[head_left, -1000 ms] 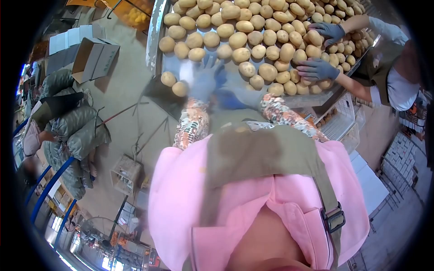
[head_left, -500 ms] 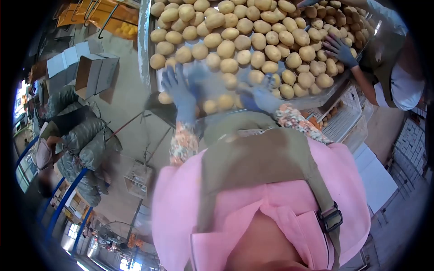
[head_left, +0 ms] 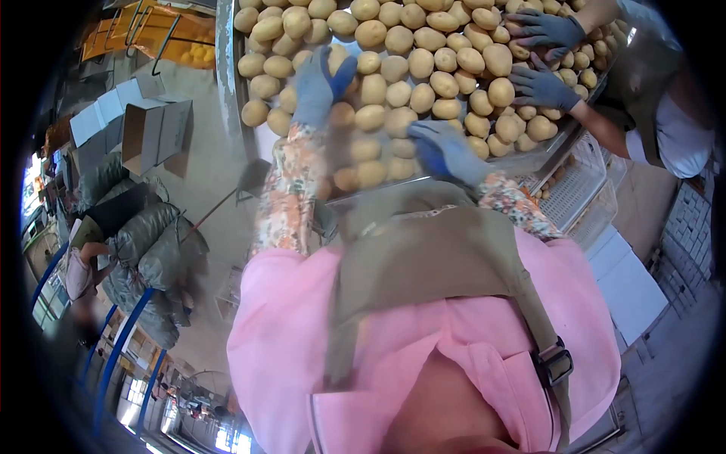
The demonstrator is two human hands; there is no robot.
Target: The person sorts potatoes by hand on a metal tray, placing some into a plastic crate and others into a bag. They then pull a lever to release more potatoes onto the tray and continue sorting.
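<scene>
Potatoes (head_left: 373, 89) lie spread in a single layer over a metal-edged sorting table. My left hand (head_left: 316, 89), in a blue-grey glove, reaches in among them on the left side. Its thumb stands apart from the fingers, with potatoes just beyond and beside it; I see no firm grip. Closer to my body, my right hand (head_left: 454, 151) wears the same kind of glove. Its fingers extend leftward, slightly curved, beside several potatoes at the near edge, and its blue palm side partly shows. Some potatoes between my hands are blurred.
Across the table's right side, a co-worker's two gloved hands (head_left: 546, 85) rest on potatoes. A white plastic crate (head_left: 578, 189) stands below the right edge. On the left are open cardboard boxes (head_left: 155, 132), stuffed grey-green sacks (head_left: 147, 234) and another person.
My left hand has moved farther up the table, away from my body. My right hand stays near the front edge, turned more leftward. The co-worker's second hand has come fully into view.
</scene>
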